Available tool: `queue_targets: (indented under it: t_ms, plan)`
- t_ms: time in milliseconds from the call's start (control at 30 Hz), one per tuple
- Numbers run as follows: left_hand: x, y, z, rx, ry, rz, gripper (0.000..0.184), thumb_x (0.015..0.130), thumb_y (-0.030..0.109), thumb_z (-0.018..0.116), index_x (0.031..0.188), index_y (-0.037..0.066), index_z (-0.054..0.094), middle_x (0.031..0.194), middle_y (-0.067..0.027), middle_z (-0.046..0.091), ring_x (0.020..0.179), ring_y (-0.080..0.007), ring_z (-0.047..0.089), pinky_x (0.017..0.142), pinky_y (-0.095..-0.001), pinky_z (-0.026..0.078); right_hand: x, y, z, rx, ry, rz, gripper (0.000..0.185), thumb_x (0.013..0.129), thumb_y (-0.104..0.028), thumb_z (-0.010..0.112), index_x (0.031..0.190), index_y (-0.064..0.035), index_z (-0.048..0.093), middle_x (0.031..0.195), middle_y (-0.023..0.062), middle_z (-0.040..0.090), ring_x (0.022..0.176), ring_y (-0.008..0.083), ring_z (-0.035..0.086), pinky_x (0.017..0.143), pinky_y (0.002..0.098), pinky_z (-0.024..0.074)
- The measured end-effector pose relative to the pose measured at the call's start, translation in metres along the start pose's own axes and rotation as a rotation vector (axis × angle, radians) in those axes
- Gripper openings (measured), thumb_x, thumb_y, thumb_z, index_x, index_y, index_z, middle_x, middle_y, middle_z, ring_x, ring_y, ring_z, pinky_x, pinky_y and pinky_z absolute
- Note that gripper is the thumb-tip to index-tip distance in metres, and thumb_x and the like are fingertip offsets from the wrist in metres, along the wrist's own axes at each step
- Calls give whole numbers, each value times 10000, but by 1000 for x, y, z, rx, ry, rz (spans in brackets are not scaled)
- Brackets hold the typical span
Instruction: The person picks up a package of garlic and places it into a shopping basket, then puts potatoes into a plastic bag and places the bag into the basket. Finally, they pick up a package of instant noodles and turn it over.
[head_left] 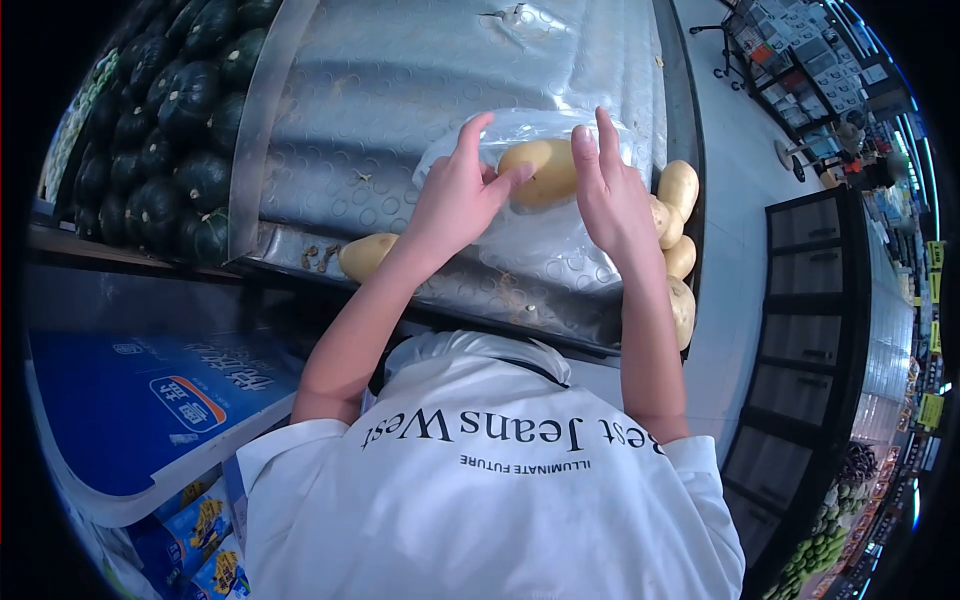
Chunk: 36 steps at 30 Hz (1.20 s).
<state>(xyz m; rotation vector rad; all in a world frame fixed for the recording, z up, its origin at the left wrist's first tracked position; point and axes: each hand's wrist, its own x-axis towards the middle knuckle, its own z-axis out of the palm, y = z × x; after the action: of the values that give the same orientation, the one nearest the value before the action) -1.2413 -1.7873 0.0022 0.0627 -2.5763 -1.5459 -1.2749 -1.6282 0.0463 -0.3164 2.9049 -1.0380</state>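
A pale yellow potato [542, 172] lies between my two hands, against a clear plastic bag [545, 232] that spreads behind and below it. My left hand [457, 200] is at the bag's left side, its thumb on the potato and its index finger raised. At the right end of the potato, my right hand [612, 195] has its fingers up against the bag and covers part of the potato. The other fingers of both hands are largely hidden, apparently around the bag film. Another potato [366, 257] rests beside my left forearm on the metal display surface [420, 80].
Several potatoes [678, 190] line the display's right edge beside my right forearm. Dark green squashes [190, 100] are piled on the left, past a metal divider [255, 130]. A blue sign panel [150, 390] stands at lower left, and a dark shelf unit [800, 330] across the aisle.
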Motion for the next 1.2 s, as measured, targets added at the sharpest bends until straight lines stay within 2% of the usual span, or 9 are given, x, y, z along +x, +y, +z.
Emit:
queue_targets:
  t_ms: [233, 333, 433, 567, 667, 800, 933, 1033, 1200]
  plan:
    - [24, -8, 16, 150, 30, -22, 628, 840, 387, 547, 1256, -33, 335, 756, -198, 626, 730, -311, 624, 670, -373, 468, 23, 25, 17, -103, -1, -68, 681, 908, -502, 264, 1357, 9, 218, 828, 241, 614, 839, 396, 586, 776, 436, 433]
    - [33, -13, 19, 234, 78, 26, 594, 852, 373, 503, 1224, -65, 353, 710, -220, 614, 724, -370, 615, 670, -427, 480, 20, 27, 19, 37, 135, -87, 579, 904, -389, 409, 1331, -14, 295, 847, 214, 625, 835, 371, 597, 757, 423, 446]
    - [37, -13, 16, 283, 102, 8, 554, 858, 345, 487, 1215, -64, 376, 721, -228, 614, 742, -372, 616, 701, -430, 481, 20, 27, 19, 66, 585, -283, 421, 855, -239, 553, 1213, -36, 465, 835, 163, 639, 789, 311, 618, 729, 382, 466]
    - [29, -4, -3, 275, 148, 7, 502, 850, 275, 505, 1215, -54, 403, 748, -206, 627, 741, -360, 617, 710, -421, 480, 14, 36, 12, 145, 777, -289, 85, 795, -117, 638, 824, -38, 651, 702, 73, 644, 675, 185, 611, 627, 293, 473]
    - [20, -6, -15, 290, 173, 101, 463, 834, 180, 528, 1233, -22, 408, 761, -174, 637, 725, -345, 617, 698, -393, 485, 15, 35, 14, 148, 892, -478, 63, 789, -74, 638, 827, -24, 645, 662, 78, 634, 642, 156, 614, 583, 250, 470]
    - [-7, 4, -41, 226, 236, 86, 453, 814, 83, 548, 1244, 14, 422, 819, -153, 648, 744, -308, 621, 681, -343, 484, -12, 49, 14, 141, 625, -450, 163, 776, -29, 641, 936, -3, 620, 705, 100, 643, 573, 107, 608, 526, 211, 468]
    - [-39, -14, -69, 153, 633, 232, 406, 842, 124, 544, 1220, 6, 457, 962, -161, 634, 845, -237, 611, 716, -330, 472, -32, -1, 37, 576, 573, -428, 195, 768, -35, 650, 959, -3, 620, 712, 83, 649, 503, 68, 564, 461, 200, 439]
    - [-76, -39, -113, 233, 465, -237, 378, 875, 104, 472, 1235, -1, 426, 949, -165, 637, 824, -249, 616, 726, -318, 466, -65, 8, 46, 283, 90, -581, 281, 803, -72, 619, 1066, 10, 564, 626, 67, 626, 483, 80, 549, 466, 208, 429]
    - [-116, -87, -108, 318, 537, -240, 337, 855, 69, 445, 1182, -8, 469, 1075, -192, 568, 806, -305, 571, 767, -363, 449, -80, -3, 89, 169, -499, -325, 502, 820, -314, 600, 1175, 21, 481, 527, 106, 576, 493, 248, 591, 520, 311, 462]
